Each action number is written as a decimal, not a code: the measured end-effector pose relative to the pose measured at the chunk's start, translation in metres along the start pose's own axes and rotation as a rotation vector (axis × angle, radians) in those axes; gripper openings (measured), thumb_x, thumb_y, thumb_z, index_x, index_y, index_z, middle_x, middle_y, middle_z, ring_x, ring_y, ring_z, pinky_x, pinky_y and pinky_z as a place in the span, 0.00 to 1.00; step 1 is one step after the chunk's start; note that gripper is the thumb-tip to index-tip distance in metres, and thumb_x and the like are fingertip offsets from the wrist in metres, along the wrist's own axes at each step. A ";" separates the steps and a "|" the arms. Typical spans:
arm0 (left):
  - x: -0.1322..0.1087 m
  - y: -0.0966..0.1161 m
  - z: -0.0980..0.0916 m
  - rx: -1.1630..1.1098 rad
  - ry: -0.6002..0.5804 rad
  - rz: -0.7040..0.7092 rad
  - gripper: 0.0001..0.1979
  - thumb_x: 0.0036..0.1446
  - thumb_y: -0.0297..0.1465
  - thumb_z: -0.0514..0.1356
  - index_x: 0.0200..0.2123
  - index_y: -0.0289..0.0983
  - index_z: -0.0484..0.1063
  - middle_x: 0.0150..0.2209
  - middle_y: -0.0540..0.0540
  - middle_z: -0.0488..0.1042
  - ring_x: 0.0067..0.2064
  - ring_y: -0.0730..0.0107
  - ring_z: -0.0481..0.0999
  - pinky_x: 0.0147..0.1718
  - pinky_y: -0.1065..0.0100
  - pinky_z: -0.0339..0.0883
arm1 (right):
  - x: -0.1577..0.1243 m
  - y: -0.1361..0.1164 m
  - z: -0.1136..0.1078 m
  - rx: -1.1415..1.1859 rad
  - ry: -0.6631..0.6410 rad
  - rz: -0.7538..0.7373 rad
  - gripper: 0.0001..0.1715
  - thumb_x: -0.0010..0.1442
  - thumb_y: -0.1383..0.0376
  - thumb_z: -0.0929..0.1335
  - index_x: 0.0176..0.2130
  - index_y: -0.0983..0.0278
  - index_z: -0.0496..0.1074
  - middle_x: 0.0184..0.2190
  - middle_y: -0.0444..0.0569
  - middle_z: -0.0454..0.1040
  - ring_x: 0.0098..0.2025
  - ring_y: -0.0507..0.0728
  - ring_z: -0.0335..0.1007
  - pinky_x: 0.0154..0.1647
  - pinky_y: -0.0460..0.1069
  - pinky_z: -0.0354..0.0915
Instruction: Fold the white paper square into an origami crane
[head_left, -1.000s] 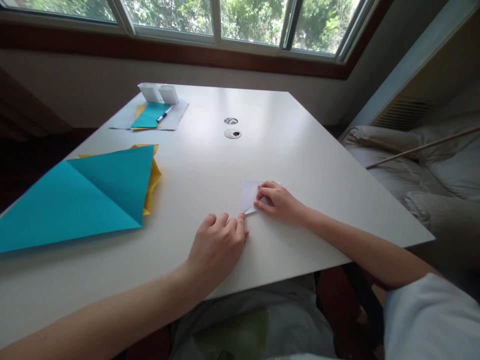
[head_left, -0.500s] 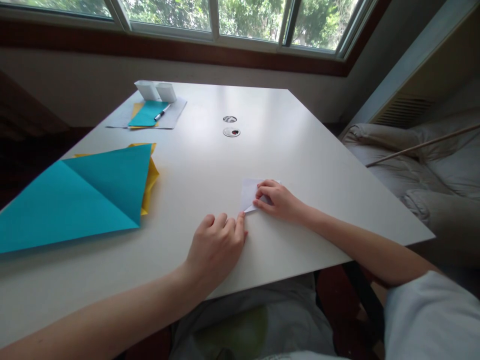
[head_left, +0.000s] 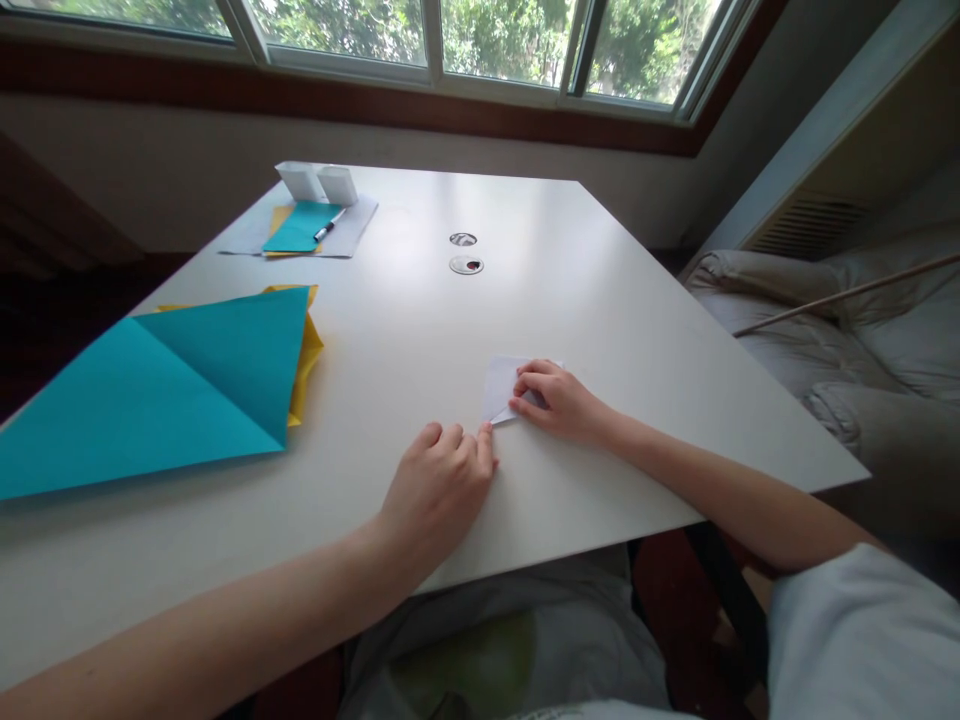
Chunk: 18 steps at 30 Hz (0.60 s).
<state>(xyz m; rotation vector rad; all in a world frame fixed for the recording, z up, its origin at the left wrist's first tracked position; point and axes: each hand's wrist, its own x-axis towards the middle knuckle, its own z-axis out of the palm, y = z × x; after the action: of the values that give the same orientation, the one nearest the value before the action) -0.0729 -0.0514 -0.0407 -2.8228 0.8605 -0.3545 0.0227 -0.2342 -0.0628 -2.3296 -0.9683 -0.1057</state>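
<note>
We find the white paper (head_left: 500, 382) partly hidden by the right hand (head_left: 553, 402). The blue sheet (head_left: 161, 400) is cut off at the left edge and covers part of the yellow paper (head_left: 307, 367). The window's (head_left: 506, 40) top lies out of frame.

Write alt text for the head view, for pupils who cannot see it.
A person's left hand touches a corner of a small white paper while the right hand rests on it, on a white table. To the left, a large blue sheet partly covers yellow paper.

Paper (head_left: 501, 382) on table (head_left: 585, 320), right of folded sheet (head_left: 187, 390); pen (head_left: 328, 226) farther back
</note>
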 end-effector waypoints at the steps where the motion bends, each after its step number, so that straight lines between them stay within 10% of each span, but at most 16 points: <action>1: 0.000 -0.001 0.000 0.007 0.012 0.009 0.15 0.60 0.28 0.51 0.47 0.28 0.70 0.25 0.44 0.72 0.31 0.63 0.70 0.31 0.62 0.54 | 0.000 0.000 0.000 -0.001 0.000 -0.002 0.06 0.56 0.65 0.65 0.29 0.64 0.69 0.37 0.51 0.69 0.43 0.55 0.64 0.45 0.51 0.61; 9: -0.004 -0.003 -0.009 0.059 0.170 0.041 0.12 0.59 0.30 0.51 0.33 0.33 0.74 0.21 0.47 0.69 0.27 0.65 0.68 0.28 0.61 0.53 | 0.001 0.001 0.000 0.001 0.004 0.007 0.06 0.56 0.65 0.65 0.30 0.64 0.69 0.38 0.51 0.68 0.42 0.55 0.64 0.45 0.51 0.61; 18: 0.001 -0.003 -0.004 -0.034 0.052 -0.004 0.14 0.60 0.32 0.50 0.44 0.32 0.70 0.32 0.45 0.71 0.35 0.61 0.69 0.30 0.61 0.57 | 0.000 0.000 0.000 -0.001 0.008 -0.007 0.06 0.57 0.65 0.64 0.29 0.64 0.68 0.36 0.50 0.69 0.42 0.55 0.64 0.45 0.50 0.61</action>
<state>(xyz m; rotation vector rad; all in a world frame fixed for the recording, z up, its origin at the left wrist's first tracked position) -0.0713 -0.0501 -0.0362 -2.8586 0.8799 -0.4196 0.0225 -0.2336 -0.0629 -2.3252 -0.9725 -0.1181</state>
